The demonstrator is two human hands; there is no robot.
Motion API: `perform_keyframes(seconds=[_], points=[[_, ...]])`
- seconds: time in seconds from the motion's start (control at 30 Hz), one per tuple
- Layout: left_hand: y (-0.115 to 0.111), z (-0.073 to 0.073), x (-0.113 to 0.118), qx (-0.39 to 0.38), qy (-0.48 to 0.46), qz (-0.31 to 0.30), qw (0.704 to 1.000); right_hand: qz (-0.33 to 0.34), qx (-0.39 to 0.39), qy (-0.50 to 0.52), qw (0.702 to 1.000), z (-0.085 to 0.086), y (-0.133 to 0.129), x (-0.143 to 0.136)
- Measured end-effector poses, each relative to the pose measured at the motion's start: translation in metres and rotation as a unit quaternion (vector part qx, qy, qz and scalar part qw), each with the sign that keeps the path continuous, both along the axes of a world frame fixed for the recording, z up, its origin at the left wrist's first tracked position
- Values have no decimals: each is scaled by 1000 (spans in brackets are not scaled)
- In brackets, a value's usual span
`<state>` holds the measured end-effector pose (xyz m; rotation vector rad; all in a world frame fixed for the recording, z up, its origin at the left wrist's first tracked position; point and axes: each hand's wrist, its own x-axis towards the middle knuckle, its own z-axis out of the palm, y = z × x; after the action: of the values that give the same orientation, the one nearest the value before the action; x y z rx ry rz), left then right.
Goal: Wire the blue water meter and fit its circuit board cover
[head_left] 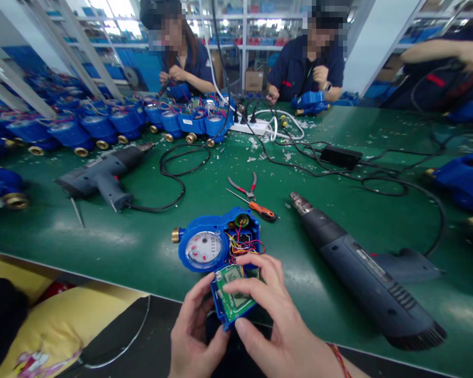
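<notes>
Blue meter (pixel 215 244) lies opened on the counter (pixel 142 231), wires still attached, while left hand (pixel 193 336) and right hand (pixel 271 320) together grip its green board (pixel 233 296).

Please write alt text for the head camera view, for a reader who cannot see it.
Two bare hands, left hand and right hand, hold a green circuit board wired to an open blue water meter on a green table. A heat gun lies right; two seated co-workers sit opposite.

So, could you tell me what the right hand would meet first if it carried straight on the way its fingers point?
Probably the wire bundle in the open blue meter: the right hand points up-left across the green circuit board it holds, though depth is unclear.
</notes>
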<state>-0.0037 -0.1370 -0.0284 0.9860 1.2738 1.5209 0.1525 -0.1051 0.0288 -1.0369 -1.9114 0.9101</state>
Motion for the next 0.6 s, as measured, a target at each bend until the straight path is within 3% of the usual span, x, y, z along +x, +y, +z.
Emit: perform_keyframes(seconds=[0.27, 0.43, 0.6], points=[[7, 11, -1, -75, -160, -7, 984, -137, 43, 95, 985, -23, -3, 13], [8, 6, -6, -91, -223, -20, 970, -155, 45, 100, 982, -33, -2, 14], [8, 2, -7, -83, -208, -21, 974, -152, 75, 95, 981, -31, 1, 13]])
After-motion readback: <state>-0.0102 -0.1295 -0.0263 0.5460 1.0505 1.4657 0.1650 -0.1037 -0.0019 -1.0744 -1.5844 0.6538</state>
